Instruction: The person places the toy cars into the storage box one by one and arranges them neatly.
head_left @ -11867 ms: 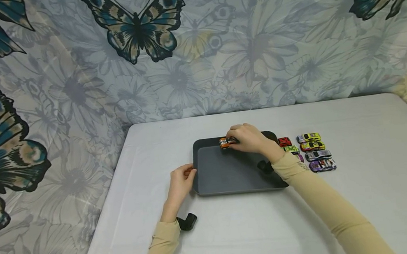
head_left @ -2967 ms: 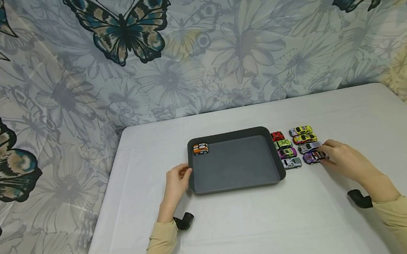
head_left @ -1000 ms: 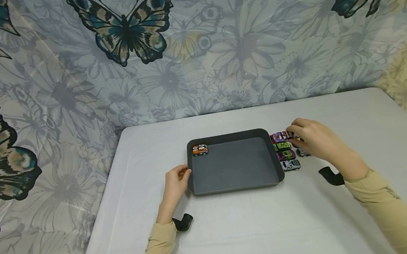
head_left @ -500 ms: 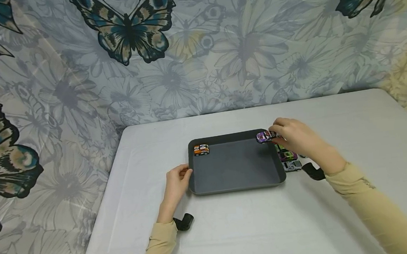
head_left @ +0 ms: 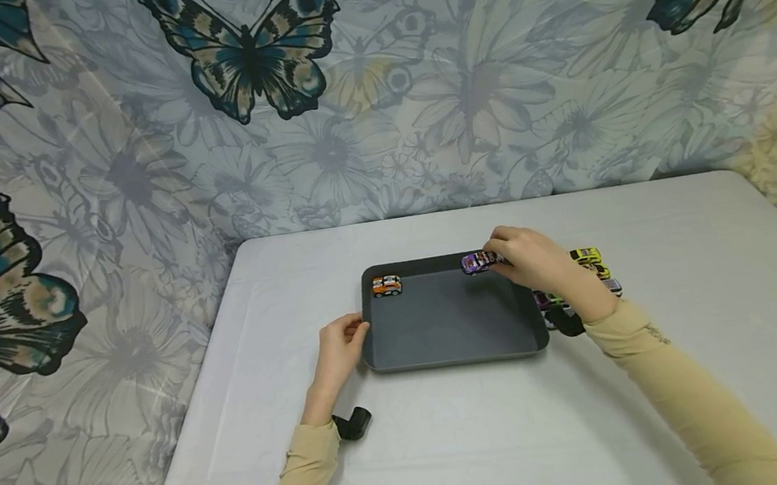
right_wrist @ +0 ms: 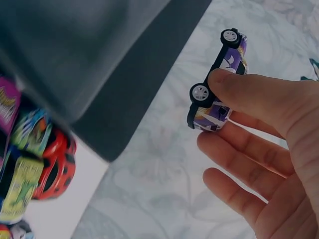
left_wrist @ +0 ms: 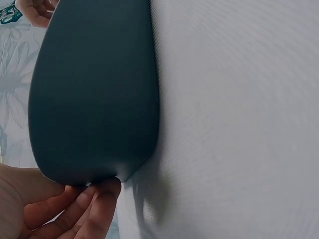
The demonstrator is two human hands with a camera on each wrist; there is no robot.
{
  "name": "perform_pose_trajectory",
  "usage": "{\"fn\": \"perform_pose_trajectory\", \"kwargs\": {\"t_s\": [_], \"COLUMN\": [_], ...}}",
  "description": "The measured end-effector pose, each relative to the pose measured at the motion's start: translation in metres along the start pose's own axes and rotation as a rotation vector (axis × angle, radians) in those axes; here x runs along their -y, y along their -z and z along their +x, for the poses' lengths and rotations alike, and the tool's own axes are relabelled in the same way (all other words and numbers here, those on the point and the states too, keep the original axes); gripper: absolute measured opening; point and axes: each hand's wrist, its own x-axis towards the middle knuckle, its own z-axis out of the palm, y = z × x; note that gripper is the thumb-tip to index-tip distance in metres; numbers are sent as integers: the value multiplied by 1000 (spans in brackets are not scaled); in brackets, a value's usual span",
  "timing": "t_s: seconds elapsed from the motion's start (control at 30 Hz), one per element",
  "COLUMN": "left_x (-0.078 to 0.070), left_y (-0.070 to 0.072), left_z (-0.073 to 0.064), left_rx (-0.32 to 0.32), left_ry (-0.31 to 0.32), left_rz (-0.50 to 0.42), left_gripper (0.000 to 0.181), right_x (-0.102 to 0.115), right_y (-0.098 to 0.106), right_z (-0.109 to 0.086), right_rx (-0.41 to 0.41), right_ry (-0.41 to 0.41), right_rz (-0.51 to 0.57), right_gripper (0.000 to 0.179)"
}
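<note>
In the head view my right hand (head_left: 533, 263) pinches a purple toy car (head_left: 476, 262) above the far part of the grey tray (head_left: 433, 332). The right wrist view shows the thumb on the car's (right_wrist: 224, 69) wheeled side and the other fingers (right_wrist: 244, 149) beyond it. An orange and white toy car (head_left: 387, 286) stands in the tray's far left corner. At the tray's left edge, my left hand (head_left: 339, 350) pinches the rim between thumb and fingers, also seen in the left wrist view, where the fingers (left_wrist: 94, 209) meet the tray (left_wrist: 94, 99).
Several more toy cars (head_left: 585, 256) stand on the white-covered table (head_left: 452, 441) just right of the tray, partly hidden behind my right hand and wrist. Black wrist cameras (head_left: 354, 424) sit on both wrists. A butterfly-patterned cloth (head_left: 375, 117) hangs behind the table.
The orange car, earlier held, now stands in the tray. My right hand has lifted the purple car from the right-hand group and carried it left over the tray. My left hand stays put.
</note>
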Motion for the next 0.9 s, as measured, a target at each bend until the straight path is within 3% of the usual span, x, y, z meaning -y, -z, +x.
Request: {"fn": "perform_pose_trajectory", "kwargs": {"t_s": [0.4,0.9], "left_x": [3,0], "left_y": [-1,0], "left_z": [2,1], "left_rx": [-6,-3], "left_ry": [-10,-7], "left_rz": [-5,1], "left_gripper": [22,23], "right_x": [14,34], "right_y": [-18,-43], "right_z": [27,56], "right_rx": [4,66], "right_ry": [34,32], "right_rz": [51,136], "right_gripper": [24,21]}}
